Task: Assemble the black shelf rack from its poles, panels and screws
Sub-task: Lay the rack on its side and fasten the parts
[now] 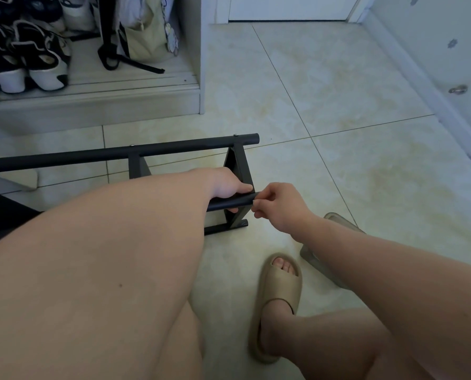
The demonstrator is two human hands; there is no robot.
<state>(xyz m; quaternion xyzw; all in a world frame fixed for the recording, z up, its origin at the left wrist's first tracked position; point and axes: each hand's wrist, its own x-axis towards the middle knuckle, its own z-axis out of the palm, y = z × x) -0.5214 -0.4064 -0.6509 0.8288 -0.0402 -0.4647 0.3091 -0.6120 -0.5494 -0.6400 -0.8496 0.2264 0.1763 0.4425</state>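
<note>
The black shelf rack lies on its side on the tiled floor. Its far pole runs left to right with two screw heads showing on top, and black panels hang below it. My left hand grips a nearer black pole close to its right end. My right hand is at that pole's tip, fingers pinched on something small there; I cannot see what it is. A third pole end shows lower down. My left forearm hides most of the rack.
A white open cabinet at the back left holds several shoes and a pale bag. A wall runs along the right. My foot in a beige slipper stands on the floor, with a second slipper behind my right arm.
</note>
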